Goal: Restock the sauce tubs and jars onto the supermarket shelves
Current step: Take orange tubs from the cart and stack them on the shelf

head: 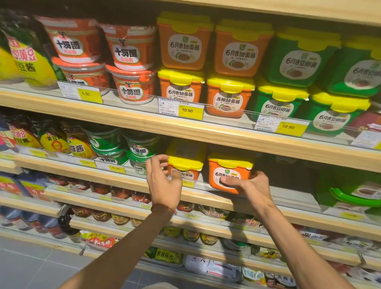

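The right hand grasps an orange tub at the front edge of the second wooden shelf, thumb across its lower front and fingers curled round its right side. The tub is squarish plastic with rounded corners, a yellow clip-on lid and an oval paper label. Whether its base rests on the board cannot be told.

Just to its left stands a second orange tub, with another one behind it. The left hand hangs in front of it, fingers loosely curled and spread, grasping nothing. A red cord circles that wrist.

To the right on the same shelf lie green tubs. To the left are round green cups with glossy film. The shelf above carries two-high stacks of orange, green and round red tubs, behind a clear rail with yellow price tags.
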`<move>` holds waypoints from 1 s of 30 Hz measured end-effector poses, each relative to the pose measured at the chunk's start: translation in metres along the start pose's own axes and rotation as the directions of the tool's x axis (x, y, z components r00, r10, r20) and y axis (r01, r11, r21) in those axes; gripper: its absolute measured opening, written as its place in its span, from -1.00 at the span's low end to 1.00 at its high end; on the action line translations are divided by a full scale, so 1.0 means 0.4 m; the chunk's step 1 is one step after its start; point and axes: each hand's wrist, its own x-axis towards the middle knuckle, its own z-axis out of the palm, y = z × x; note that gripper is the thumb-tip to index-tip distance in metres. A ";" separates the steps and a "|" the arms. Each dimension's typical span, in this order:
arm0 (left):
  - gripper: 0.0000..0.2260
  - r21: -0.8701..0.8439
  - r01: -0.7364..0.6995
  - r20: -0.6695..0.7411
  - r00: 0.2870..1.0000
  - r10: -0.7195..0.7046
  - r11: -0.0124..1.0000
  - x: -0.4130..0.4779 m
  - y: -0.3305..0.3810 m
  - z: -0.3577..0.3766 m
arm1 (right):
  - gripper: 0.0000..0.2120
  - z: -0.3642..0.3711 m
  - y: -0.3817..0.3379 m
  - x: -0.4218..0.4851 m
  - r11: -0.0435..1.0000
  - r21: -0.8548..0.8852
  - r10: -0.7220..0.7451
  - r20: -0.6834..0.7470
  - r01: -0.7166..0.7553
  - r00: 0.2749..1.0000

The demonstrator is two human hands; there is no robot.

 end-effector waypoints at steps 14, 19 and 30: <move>-0.68 0.006 0.222 0.533 0.824 -0.191 0.975 -0.041 0.084 0.139 | -0.41 -0.040 0.007 0.011 0.987 -0.141 -0.055 0.157 0.078 0.986; -0.72 0.074 0.194 0.420 0.884 -0.207 0.978 -0.039 0.093 0.174 | -0.63 -0.041 -0.008 0.058 0.939 -0.329 -0.061 0.116 0.097 0.991; -0.88 0.214 0.104 0.340 0.924 -0.174 0.971 -0.034 0.052 0.182 | -0.48 0.005 0.000 0.077 0.881 -0.471 -0.062 -0.038 0.037 0.997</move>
